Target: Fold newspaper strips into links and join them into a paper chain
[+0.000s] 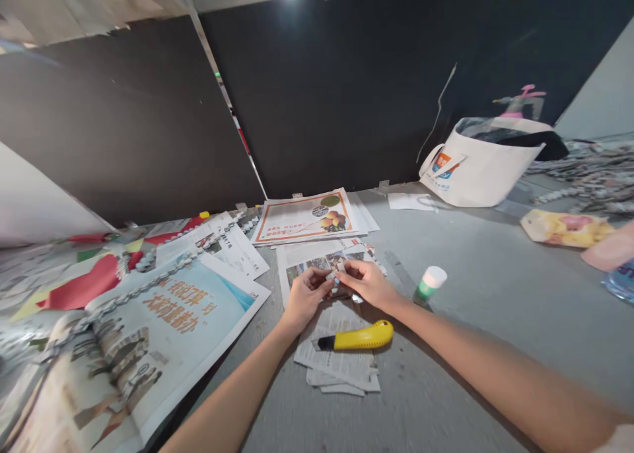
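Note:
Between the fingertips of both hands is a small piece of folded paper (335, 280), pale and partly covered by the fingers. My left hand (306, 299) pinches it from the left, and my right hand (369, 284) has closed on it from the right. A printed newspaper sheet (284, 263) lies flat beneath the hands. Nearer to me, a yellow utility knife (365, 336) rests across a stack of cut newspaper pieces (339, 378). A glue stick (432, 283) with a white cap and green band stands to the right of my right hand.
Printed sheets (310, 218) are stacked behind the hands. At left, a large poster (198, 294) lies with a folded-paper chain (143, 275) across it. A white bag (488, 166), a yellow packet (564, 228) and a bottle (621, 278) are on the right. A dark panel (347, 90) rises behind.

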Tool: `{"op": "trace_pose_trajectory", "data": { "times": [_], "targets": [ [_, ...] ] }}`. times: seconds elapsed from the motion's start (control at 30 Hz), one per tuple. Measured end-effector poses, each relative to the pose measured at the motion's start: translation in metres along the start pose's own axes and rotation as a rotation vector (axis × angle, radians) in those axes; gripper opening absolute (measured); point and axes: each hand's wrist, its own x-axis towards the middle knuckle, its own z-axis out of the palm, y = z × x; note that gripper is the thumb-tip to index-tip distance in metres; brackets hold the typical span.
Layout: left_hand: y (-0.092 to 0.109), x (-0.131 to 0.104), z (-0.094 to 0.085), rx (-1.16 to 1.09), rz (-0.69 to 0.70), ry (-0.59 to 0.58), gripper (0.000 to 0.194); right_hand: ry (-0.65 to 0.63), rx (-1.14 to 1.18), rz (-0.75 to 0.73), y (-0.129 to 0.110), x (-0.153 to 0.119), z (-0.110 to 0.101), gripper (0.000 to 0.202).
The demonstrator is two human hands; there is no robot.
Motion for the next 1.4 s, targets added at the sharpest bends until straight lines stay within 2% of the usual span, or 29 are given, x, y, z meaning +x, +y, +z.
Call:
{"op": "trace_pose_trajectory", "data": {
  "times": [0.17, 0.4, 0.77, 1.03, 1.23, 1.4],
  "targets": [
    [-0.002, 0.006, -0.008, -0.175, -0.097, 0.032, 0.068, 0.034, 0.018, -0.051, -0.008, -0.003, 0.002, 0.045],
    [0.001, 0.012, -0.011, -0.292, -0.143, 0.001, 0.066, -0.034, -0.006, -0.081, -0.011, -0.009, 0.003, 0.047],
    [0.002, 0.012, -0.011, -0.281, -0.105, 0.004, 0.059, -0.061, 0.004, -0.099, -0.009, -0.006, 0.001, 0.049],
    [0.0, 0.011, -0.01, -0.293, 0.006, 0.014, 0.06, 0.0, -0.067, -0.137, -0.002, -0.007, 0.0, 0.045],
    [-0.009, 0.015, -0.01, -0.253, 0.023, 0.022, 0.063, -0.016, -0.055, -0.167, -0.004, -0.006, -0.001, 0.046],
    [-0.015, 0.017, -0.012, -0.257, 0.048, 0.021, 0.054, -0.021, -0.058, -0.179, -0.007, -0.007, -0.001, 0.043]
  ]
}}
